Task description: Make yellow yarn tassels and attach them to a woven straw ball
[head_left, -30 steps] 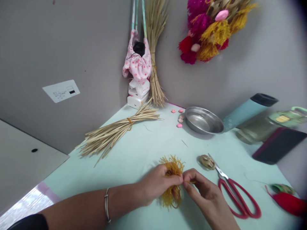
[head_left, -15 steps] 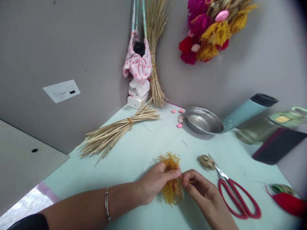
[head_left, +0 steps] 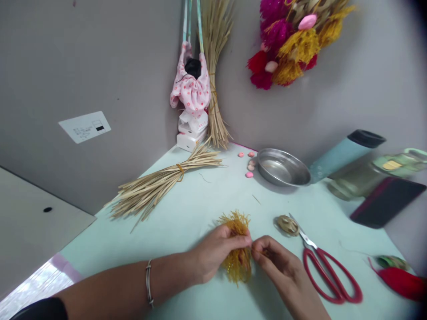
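A bundle of yellow yarn (head_left: 237, 264) is pinched around its middle by my left hand (head_left: 213, 253), with frayed ends showing above and below the fingers. Close on its right, my right hand (head_left: 278, 262) is closed, thumb against the fingertips, on a thin yellow strand that is mostly hidden between them. The fingertips of both hands almost touch. Red-handled scissors (head_left: 328, 271) lie to the right of my right hand, their blades beside a small tan woven piece (head_left: 288, 226).
Tied straw (head_left: 156, 184) lies at the left. Behind are pink beads (head_left: 249, 175), a metal bowl (head_left: 283, 167), a blue tumbler (head_left: 347, 153) and a dark phone (head_left: 387, 202). A red tassel (head_left: 403, 283) rests far right. Colourful tassels (head_left: 300, 46) hang on the wall.
The fingertips of my right hand have shifted slightly left, and the strand end that stuck out to their right no longer shows. The lower yarn ends have moved a little.
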`<state>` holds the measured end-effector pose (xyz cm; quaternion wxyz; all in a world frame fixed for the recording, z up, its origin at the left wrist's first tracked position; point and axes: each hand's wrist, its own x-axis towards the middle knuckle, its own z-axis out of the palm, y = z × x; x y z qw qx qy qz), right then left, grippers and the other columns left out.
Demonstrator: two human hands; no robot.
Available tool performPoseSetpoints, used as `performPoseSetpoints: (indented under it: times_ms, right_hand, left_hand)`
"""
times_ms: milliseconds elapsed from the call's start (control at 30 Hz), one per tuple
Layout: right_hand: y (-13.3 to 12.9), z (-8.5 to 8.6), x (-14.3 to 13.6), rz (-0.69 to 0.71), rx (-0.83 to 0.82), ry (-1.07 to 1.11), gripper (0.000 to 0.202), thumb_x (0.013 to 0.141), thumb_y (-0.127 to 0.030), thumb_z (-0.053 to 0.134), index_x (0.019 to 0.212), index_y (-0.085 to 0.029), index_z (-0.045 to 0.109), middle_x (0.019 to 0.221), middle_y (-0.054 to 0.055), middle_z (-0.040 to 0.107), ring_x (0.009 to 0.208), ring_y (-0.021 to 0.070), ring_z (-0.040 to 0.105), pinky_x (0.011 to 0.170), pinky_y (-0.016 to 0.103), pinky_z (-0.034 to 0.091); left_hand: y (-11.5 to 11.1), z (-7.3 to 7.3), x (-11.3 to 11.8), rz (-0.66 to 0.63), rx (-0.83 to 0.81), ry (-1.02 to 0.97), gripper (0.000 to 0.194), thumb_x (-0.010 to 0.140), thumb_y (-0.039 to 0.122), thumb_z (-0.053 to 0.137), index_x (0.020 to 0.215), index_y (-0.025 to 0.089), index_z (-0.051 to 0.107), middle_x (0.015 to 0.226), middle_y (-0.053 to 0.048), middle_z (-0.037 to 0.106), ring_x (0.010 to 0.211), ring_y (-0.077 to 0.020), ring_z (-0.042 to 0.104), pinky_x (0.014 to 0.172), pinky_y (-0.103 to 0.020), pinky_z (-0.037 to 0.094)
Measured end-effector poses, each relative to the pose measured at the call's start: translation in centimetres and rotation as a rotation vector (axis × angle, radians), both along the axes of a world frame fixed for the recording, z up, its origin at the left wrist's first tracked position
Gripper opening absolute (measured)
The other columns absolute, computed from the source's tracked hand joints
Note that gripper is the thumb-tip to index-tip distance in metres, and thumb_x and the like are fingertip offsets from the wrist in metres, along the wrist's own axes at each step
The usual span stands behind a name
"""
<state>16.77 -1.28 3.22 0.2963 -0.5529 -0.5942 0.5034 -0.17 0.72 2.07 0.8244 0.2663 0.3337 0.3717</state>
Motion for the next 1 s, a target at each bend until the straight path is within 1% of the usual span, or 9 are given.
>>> performPoseSetpoints:
  times_ms: [200,367,433,500,633,733,833,933,1000]
  right_hand:
    - [-0.3,0.4,-0.6,-0.068,-0.052,0.133,0.020,0.087,-0.043,0.060,0.086,-0.023,0.059,0.077,-0.001,0.056,0.075,0.0162,0.052,0.067,0.023,0.044]
    - [-0.4,0.2,-0.3,-0.147,0.035,0.088,0.016,0.087,-0.039,0.062,0.090,-0.024,0.059,0.076,-0.001,0.059,0.072,0.0151,0.055,0.064,0.021,0.046]
    - [-0.5,0.1,-0.2,-0.103,0.151,-0.027,0.011,0.090,-0.035,0.058,0.091,-0.024,0.058,0.080,0.000,0.061,0.076,0.0160,0.058,0.067,0.022,0.048]
    - [-0.6,0.1,-0.2,-0.010,0.339,-0.173,0.006,0.093,-0.028,0.054,0.092,-0.024,0.059,0.083,0.001,0.062,0.079,0.0162,0.060,0.070,0.022,0.048]
    - [-0.7,-0.3,-0.1,0.149,0.712,-0.463,0.021,0.094,-0.015,0.045,0.105,-0.024,0.060,0.087,0.004,0.062,0.077,0.0162,0.062,0.067,0.024,0.049]
    - [-0.3,-1.2,0.7,0.163,0.853,-0.750,0.024,0.092,-0.015,0.043,0.102,-0.022,0.063,0.080,0.005,0.062,0.068,0.0197,0.061,0.062,0.030,0.047]
    - [0.3,-2.0,1.9,0.043,0.769,-0.907,0.026,0.093,-0.020,0.041,0.102,-0.021,0.065,0.080,0.006,0.064,0.068,0.0223,0.063,0.059,0.033,0.047]
    - [0.6,-1.9,2.5,-0.118,0.600,-0.765,0.024,0.095,-0.031,0.042,0.103,-0.023,0.064,0.094,0.007,0.067,0.078,0.0220,0.066,0.062,0.031,0.050]
    - [0.6,-1.3,2.4,-0.163,0.490,-0.598,0.026,0.094,-0.039,0.045,0.107,-0.025,0.062,0.105,0.007,0.067,0.084,0.0210,0.066,0.065,0.029,0.051]
  left_hand:
    - [-0.3,-0.3,0.2,-0.022,0.136,0.081,0.033,0.074,0.044,0.070,0.084,0.014,0.059,0.074,-0.001,0.056,0.065,-0.0094,0.052,0.063,-0.023,0.041]
    - [-0.4,-0.6,0.4,0.001,0.105,0.167,0.034,0.073,0.044,0.068,0.087,0.016,0.057,0.073,0.002,0.052,0.062,-0.0088,0.048,0.060,-0.023,0.040]
    - [-0.4,-0.5,0.4,0.013,0.087,0.195,0.032,0.074,0.043,0.066,0.086,0.016,0.056,0.073,0.002,0.051,0.061,-0.0088,0.048,0.060,-0.024,0.040]
    - [-0.4,-0.4,0.4,0.020,0.076,0.230,0.029,0.075,0.041,0.065,0.084,0.016,0.055,0.073,0.002,0.050,0.061,-0.0091,0.047,0.061,-0.024,0.040]
    - [-0.4,-0.5,0.3,0.046,0.049,0.301,0.024,0.078,0.038,0.063,0.083,0.016,0.055,0.073,0.002,0.050,0.067,-0.0101,0.047,0.064,-0.024,0.038]
    - [-0.4,-0.5,0.3,0.056,0.038,0.322,0.021,0.080,0.034,0.062,0.085,0.015,0.055,0.074,0.002,0.051,0.069,-0.0099,0.047,0.067,-0.024,0.037]
    - [-0.3,-0.3,0.2,0.054,0.019,0.281,0.016,0.082,0.030,0.060,0.085,0.015,0.054,0.072,0.003,0.049,0.065,-0.0093,0.045,0.064,-0.024,0.036]
    - [-0.2,-0.2,0.2,0.056,0.029,0.256,0.014,0.082,0.028,0.059,0.084,0.015,0.054,0.072,0.002,0.049,0.065,-0.0090,0.045,0.063,-0.023,0.035]
    - [-0.2,-0.1,0.2,0.050,0.026,0.255,0.014,0.082,0.028,0.060,0.084,0.015,0.055,0.072,0.002,0.050,0.066,-0.0089,0.046,0.064,-0.023,0.036]
